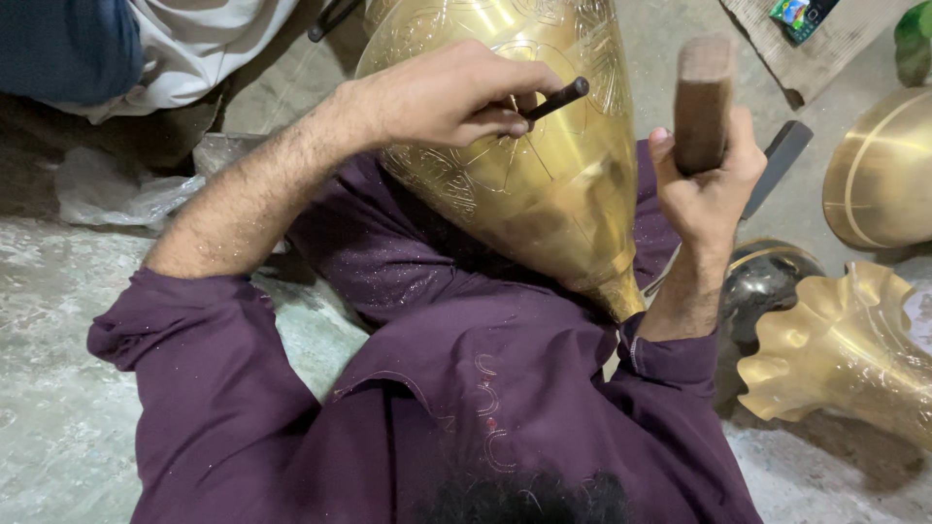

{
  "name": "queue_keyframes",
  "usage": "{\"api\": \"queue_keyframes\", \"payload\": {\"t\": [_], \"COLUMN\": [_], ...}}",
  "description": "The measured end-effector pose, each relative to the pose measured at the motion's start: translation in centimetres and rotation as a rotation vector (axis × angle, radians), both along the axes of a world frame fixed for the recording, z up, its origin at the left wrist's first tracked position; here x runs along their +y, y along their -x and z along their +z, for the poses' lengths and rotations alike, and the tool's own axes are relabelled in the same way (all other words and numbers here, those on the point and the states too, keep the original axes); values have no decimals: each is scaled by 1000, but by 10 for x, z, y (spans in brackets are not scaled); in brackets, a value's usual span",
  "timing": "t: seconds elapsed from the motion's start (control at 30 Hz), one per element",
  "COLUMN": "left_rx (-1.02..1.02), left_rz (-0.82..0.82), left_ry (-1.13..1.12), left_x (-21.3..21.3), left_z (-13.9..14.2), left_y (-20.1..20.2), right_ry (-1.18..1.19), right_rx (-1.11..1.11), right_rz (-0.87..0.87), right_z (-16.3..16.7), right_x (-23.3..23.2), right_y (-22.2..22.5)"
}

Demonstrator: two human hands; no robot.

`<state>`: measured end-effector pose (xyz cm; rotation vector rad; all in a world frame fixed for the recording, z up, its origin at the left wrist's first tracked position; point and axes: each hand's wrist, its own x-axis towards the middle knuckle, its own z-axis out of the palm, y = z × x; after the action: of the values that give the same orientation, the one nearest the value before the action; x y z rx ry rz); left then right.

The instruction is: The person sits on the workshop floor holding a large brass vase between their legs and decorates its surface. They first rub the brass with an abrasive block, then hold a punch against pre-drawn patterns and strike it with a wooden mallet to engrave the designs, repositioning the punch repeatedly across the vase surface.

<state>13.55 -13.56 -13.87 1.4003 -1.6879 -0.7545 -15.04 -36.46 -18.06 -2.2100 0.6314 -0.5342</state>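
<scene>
- Head view: my left hand (451, 97) is closed around a dark punch (555, 99), pinching it between thumb and fingers.
- The punch is tilted; its lower end is hidden behind my fingers against the vase (529, 165), so I cannot tell whether it touches the metal.
- The vase is brass, engraved with fine line patterns, and lies across my lap with its narrow end toward my body.
- My left hand rests on the vase's upper face, near its wide part.
- My right hand (709, 189) is clenched on the wooden handle of a hammer (704, 97), held upright just right of the vase and apart from it.
- The hammer's head is not clearly shown; a dark edge (782, 155) shows behind my right hand.
- Both of my sleeves (223, 388) are purple and pushed up the forearms.
- On the floor (58, 408) to my right lie a fluted brass piece (845, 359), a dark round vessel (762, 281) touching it, and a brass bowl (883, 175) near the right edge.
- Crumpled plastic (107, 194) lies at the left edge of the floor.
- Another person's blue and white clothing (126, 44) shows at the top left corner.
</scene>
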Motion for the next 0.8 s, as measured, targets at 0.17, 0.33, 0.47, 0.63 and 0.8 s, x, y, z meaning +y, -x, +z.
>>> {"api": "queue_keyframes", "payload": {"t": [0.17,0.33,0.47,0.63,0.8], "left_rx": [9,9,-21,-84,-36], "left_rz": [-48,-65,-52,-36,-48], "left_ry": [10,48,49,-5,-4], "left_x": [-1,1,3,0,-1], "left_z": [2,2,-1,-2,-2], "left_y": [-3,-4,-1,0,2], "right_ry": [-99,-245,377,336,274], "right_rx": [-83,-120,-30,38,39], "right_rz": [52,58,165,152,123], "right_z": [-5,2,17,27,21], "right_x": [0,3,3,1,-7], "right_y": [4,3,-4,-6,-3]}}
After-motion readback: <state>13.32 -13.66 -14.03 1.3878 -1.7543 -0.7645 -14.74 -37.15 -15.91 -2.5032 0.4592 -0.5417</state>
